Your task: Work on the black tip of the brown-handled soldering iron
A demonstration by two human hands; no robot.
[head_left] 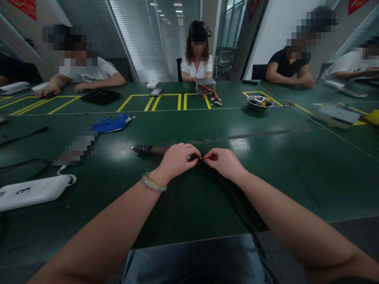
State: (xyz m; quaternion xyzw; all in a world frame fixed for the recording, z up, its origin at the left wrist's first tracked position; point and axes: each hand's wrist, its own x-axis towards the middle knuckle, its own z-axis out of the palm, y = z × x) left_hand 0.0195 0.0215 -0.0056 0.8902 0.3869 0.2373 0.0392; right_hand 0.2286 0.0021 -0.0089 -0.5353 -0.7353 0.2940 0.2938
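Observation:
My left hand (179, 157), with a bangle at the wrist, is closed in a pinch round a small black plug-like piece (192, 157) above the table. Right beside it, my right hand (226, 161) pinches at the piece's other end, where a tiny brass-coloured bit shows. What exactly lies between the right fingertips is hidden. A black cable (237, 197) hangs from between the hands and runs over the table's front edge past my lap. Behind my left hand lies an electric screwdriver (143, 149), its tip pointing left and its rear end covered by the hand.
On the green table (281, 177), a blue glove (111, 124) and a white power bank (35, 192) lie at left. Farther back are a metal bowl (260, 103) of small parts and a grey box (205, 85) with coloured wires. Several people sit along the far side.

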